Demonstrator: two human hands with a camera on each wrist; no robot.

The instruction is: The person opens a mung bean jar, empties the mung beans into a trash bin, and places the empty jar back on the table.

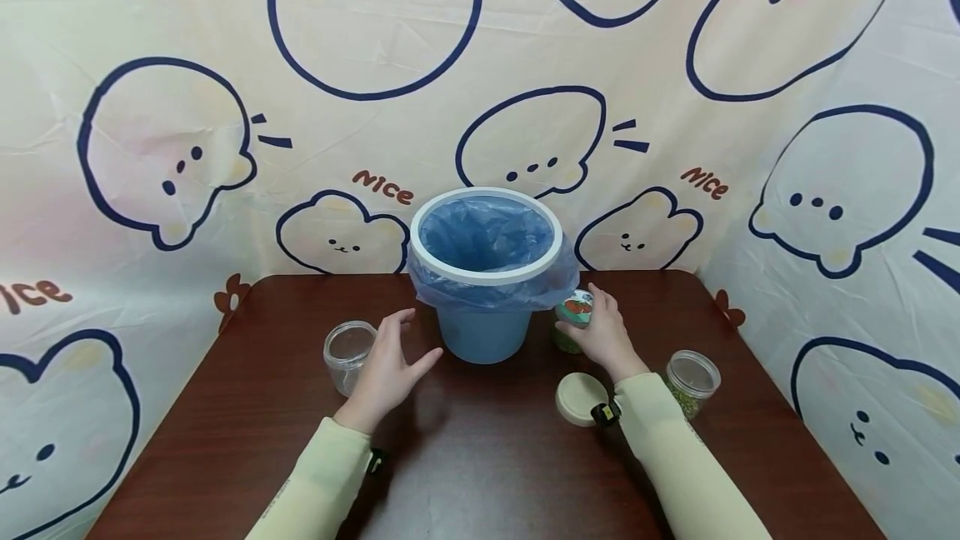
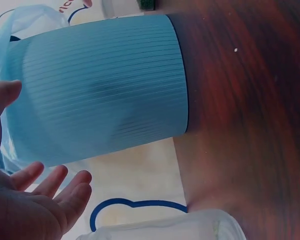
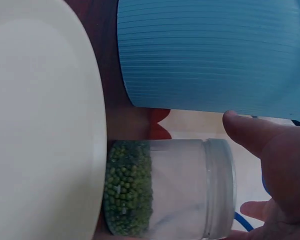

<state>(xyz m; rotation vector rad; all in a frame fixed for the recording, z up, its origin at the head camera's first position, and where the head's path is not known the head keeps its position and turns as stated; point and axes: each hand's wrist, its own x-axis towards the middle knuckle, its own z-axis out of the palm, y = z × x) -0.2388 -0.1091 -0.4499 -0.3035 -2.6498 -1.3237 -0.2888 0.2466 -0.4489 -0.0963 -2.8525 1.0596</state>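
Note:
My left hand (image 1: 386, 373) hovers just right of a clear jar (image 1: 347, 369), its thumb spread from its loosely bent fingers. It holds nothing; in the left wrist view part of the clear jar (image 2: 165, 230) shows at the bottom. My right hand (image 1: 606, 336) reaches around the top of a jar of green beans (image 1: 567, 342) with a coloured picture on top. In the right wrist view, the thumb (image 3: 250, 127) stands off the bean jar (image 3: 177, 187), and fingers lie behind its rim; contact there is unclear. The beans fill its lower part.
A blue bin (image 1: 483, 336) with a white rim and blue liner bag stands between my hands. A round cream lid (image 1: 581, 398) lies nearer me. Another jar with green beans (image 1: 690, 386) stands beside my right forearm. Patterned cloth surrounds the brown table (image 1: 480, 473).

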